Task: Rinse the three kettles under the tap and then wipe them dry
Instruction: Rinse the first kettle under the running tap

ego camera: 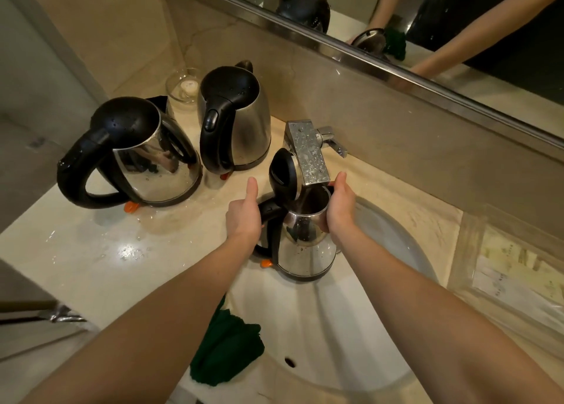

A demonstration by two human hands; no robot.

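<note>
Desk: pale marble desk (76,251), wet with droplets, running below a wall mirror (457,22).
Left kettle: steel left kettle (146,159) stands upright on the desk, lid closed, black handle toward the camera.
Glass dish: small glass dish (183,86) sits behind it, near the wall.
Middle kettle: middle kettle (238,123) stands upright just beside the first, lid closed.
Green cloth: green cloth (229,348) lies bunched on the sink's near edge.
Left hand: left hand (244,217) has its fingers wrapped round the black handle, thumb raised.
Held kettle: held kettle (305,245) is upright over the sink (335,342), lid flipped open.
Tap: chrome tap (308,153), beaded with water, has its spout right above the open mouth.
Right hand: right hand (340,208) cups the steel body near the rim, fingers curled round it.
</note>
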